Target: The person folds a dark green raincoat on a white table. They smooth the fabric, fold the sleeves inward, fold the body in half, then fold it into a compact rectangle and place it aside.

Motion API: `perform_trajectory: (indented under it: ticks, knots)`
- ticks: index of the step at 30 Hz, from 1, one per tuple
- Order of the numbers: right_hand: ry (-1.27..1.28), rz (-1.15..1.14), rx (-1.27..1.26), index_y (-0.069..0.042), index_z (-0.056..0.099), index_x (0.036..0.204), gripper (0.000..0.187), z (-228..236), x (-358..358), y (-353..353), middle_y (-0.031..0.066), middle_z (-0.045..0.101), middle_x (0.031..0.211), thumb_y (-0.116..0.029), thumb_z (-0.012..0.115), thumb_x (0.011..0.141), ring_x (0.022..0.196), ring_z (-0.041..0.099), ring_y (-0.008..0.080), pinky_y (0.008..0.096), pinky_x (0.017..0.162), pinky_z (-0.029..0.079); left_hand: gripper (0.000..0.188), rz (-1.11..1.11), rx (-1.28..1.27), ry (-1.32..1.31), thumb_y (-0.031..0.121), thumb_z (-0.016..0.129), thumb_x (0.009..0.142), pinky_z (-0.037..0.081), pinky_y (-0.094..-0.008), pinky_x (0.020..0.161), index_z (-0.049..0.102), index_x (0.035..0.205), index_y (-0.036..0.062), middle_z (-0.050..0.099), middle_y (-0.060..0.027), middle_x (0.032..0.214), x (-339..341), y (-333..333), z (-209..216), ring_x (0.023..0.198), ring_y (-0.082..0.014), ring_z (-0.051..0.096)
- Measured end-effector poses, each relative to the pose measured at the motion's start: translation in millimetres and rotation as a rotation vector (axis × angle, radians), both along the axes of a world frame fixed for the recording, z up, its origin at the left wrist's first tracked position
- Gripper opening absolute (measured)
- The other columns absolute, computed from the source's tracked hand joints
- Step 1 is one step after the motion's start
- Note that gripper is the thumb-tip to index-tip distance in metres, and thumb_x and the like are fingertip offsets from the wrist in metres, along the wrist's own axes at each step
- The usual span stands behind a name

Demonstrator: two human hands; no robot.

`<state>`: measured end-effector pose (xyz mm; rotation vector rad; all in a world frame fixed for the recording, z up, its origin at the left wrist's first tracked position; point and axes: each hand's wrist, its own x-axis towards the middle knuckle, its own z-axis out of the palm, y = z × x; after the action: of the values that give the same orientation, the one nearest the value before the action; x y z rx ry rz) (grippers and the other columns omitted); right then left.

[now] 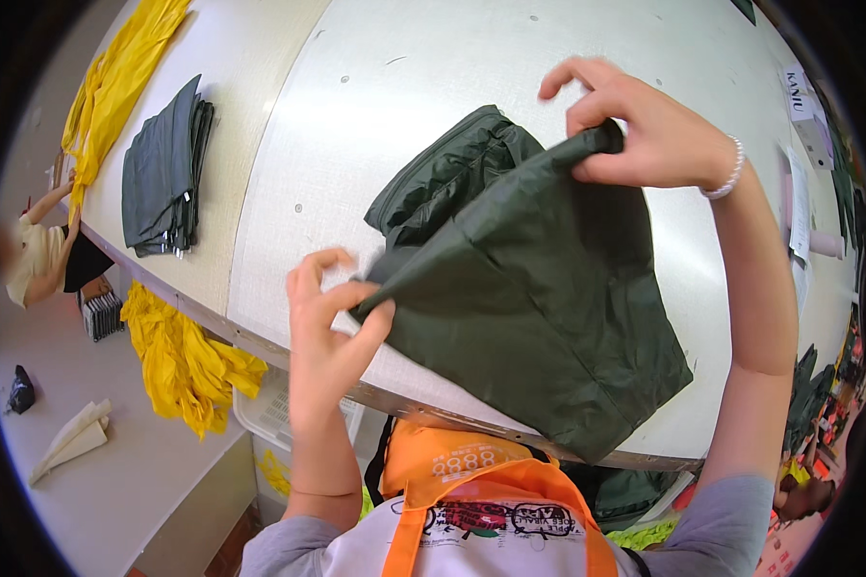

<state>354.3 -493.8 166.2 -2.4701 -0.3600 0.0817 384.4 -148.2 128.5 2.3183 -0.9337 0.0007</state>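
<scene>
Dark-green glossy fabric piece (539, 317), centre frame, edge raised, pinched by half-curled left hand (325, 322) and right hand (659, 130), not yet flat on white counter (356, 125).

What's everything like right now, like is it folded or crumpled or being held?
Left hand: pinching the green cloth's edge
Right hand: gripping the same edge farther along
Green cloth: held up along one edge, creased
Green stack: folded, lying flat on the table
Long yellow cloth: stretched out, wrinkled
Yellow heap: crumpled
Bracelet: worn around the right wrist
</scene>
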Motion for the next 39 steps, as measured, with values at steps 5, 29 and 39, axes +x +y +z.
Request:
perform_trajectory:
  ticks: [5, 29, 39]
  knots:
    - [0.553, -0.511, 0.421, -0.002, 0.06, 0.106, 0.052, -80.8, 27.6, -1.5, 0.0092, 0.064, 0.093, -0.042, 0.071, 0.075, 0.088, 0.059, 0.0151, 0.0291, 0.08, 0.048, 0.026, 0.363, -0.582, 1.294, 0.01, 0.069, 0.079, 0.047, -0.0273, 0.074, 0.06, 0.101, -0.0004, 0.061, -0.0075, 0.1, 29.5, -0.8, -94.1, 0.084, -0.0146, 0.059]
    - [0.439, -0.726, 0.264, -0.001, 0.056, 0.109, 0.056, -194.6, 21.6, 15.0, 0.0175, 0.063, 0.103, -0.048, 0.065, 0.08, 0.093, 0.061, 0.0275, 0.0346, 0.082, 0.048, 0.05, 0.816, -0.556, 1.319, 0.046, 0.051, 0.093, 0.041, -0.0263, 0.053, 0.059, 0.092, -0.0029, 0.051, -0.003, 0.07, -23.4, -11.9, -149.5, 0.059, -0.0115, 0.048]
    - [0.266, -0.843, 0.058, -0.005, 0.056, 0.109, 0.042, -175.1, -13.2, 70.7, 0.0174, 0.064, 0.099, -0.03, 0.068, 0.078, 0.095, 0.06, 0.034, 0.0424, 0.08, 0.048, 0.062, -0.509, 0.302, -0.137, 0.034, 0.067, 0.078, 0.023, -0.0456, 0.107, 0.047, 0.131, 0.0086, 0.044, -0.0108, 0.138, -25.2, -57.1, -73.3, 0.128, -0.0306, 0.038]
